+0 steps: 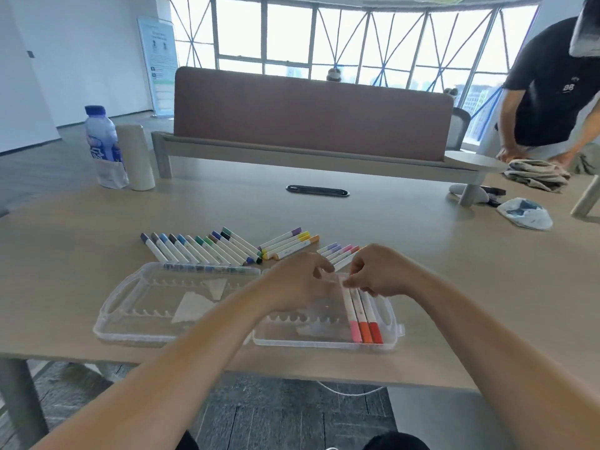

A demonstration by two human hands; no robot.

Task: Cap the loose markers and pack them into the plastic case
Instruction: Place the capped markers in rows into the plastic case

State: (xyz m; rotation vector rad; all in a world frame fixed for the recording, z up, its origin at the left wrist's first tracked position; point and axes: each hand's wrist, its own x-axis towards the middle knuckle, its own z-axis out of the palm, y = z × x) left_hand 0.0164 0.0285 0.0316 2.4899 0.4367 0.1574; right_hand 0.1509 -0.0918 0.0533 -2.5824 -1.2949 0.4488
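An open clear plastic case (136, 319) lies flat near the table's front edge, its two halves side by side. In the right half, three capped markers lie side by side: pink (352, 315), orange (363, 316) and red (373, 315). My right hand (380, 271) pinches the far end of the pink marker with curled fingers. My left hand (298, 280) hovers over the right half with fingers curled beside it; what it holds is hidden. Behind the case lie several loose capped markers: a dark row (201, 250), a yellow group (289, 243) and a pink-purple group (339, 253).
A water bottle (104, 147) and a paper roll (136, 157) stand at the back left. A desk divider (308, 115) runs across the back. At the far right a person leans over folded cloth (535, 173); a crumpled bag (526, 214) lies nearby.
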